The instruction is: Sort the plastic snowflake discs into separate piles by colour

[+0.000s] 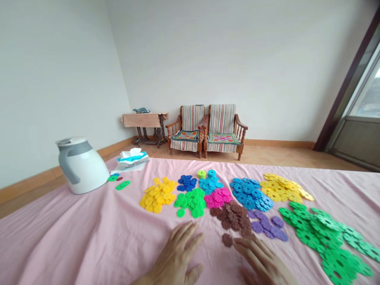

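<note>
My left hand lies palm down on the pink cloth with its fingers spread, holding nothing, below the small bright green discs. Close to a single brown disc, my right hand rests with fingers stretched out, just below the brown pile. Purple discs lie beyond its fingers. Magenta discs, dark blue discs, light blue discs and small yellow discs form separate piles. Larger blue, yellow and green pieces spread to the right.
A white and grey jug stands on the pink cloth at the left, near a tissue box and a few loose discs. Two wooden armchairs and a cloth-covered small table stand by the wall.
</note>
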`<action>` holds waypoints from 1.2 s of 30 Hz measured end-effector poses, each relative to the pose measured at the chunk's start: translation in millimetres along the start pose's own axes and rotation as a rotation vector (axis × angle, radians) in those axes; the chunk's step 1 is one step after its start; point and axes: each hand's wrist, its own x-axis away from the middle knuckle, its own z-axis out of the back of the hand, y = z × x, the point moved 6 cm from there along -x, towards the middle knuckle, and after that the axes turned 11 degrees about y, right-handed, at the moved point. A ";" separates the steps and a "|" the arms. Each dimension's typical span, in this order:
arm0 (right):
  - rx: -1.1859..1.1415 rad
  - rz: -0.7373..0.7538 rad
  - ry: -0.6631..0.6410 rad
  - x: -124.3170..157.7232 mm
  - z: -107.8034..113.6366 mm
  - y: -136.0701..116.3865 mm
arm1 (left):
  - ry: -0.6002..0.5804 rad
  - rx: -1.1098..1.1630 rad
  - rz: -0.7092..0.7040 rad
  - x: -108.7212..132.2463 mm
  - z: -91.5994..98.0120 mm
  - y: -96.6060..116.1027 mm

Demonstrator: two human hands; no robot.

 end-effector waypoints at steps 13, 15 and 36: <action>-0.021 0.028 0.094 -10.7 15.9 -7.4 | -0.190 -0.287 0.432 75.4 38.6 -39.4; -0.022 0.044 0.085 -14.5 18.5 -9.2 | -0.230 -0.318 0.564 85.7 46.0 -52.2; -0.164 -0.110 -0.037 -63.8 -57.3 -63.1 | -0.028 -0.145 0.672 -0.4 33.7 -174.2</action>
